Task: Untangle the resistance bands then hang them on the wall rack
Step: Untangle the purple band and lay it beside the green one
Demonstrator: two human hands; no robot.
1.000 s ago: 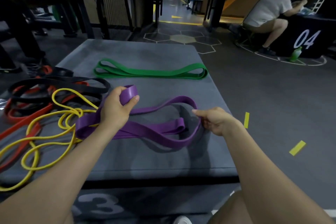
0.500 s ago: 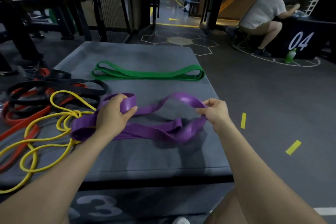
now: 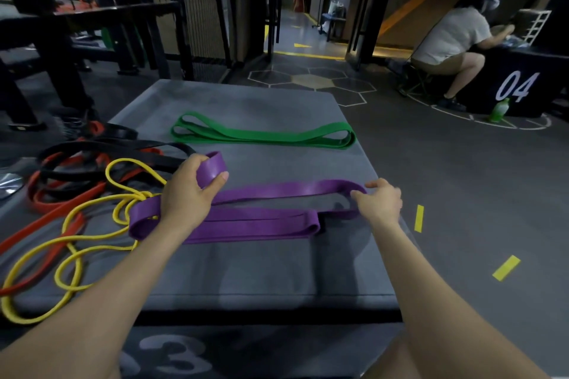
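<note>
The left hand grips a folded loop of the wide flat purple rubber resistance band, fingers curled over the top and thumb underneath, holding that end raised off the surface. The right hand sits at the band's opposite bend, its fingers partly curled with the tips on the rubber; whether it pinches the band or only touches it cannot be told. Between the hands the purple band lies stretched out in several flat layers on the grey padded top of a gym box, whose front face carries a pale number 3.

Just left of the purple band, touching its near end, lies a thin yellow rubber band in loose tangled loops. Beyond it, orange-red flat bands and black flat bands overlap in a heap. Farther back on the box, well apart from the purple one, a wide green rubber band lies folded flat.

On the dark floor at far right, another person crouches beside a black box marked 04, with a green bottle standing near it.
</note>
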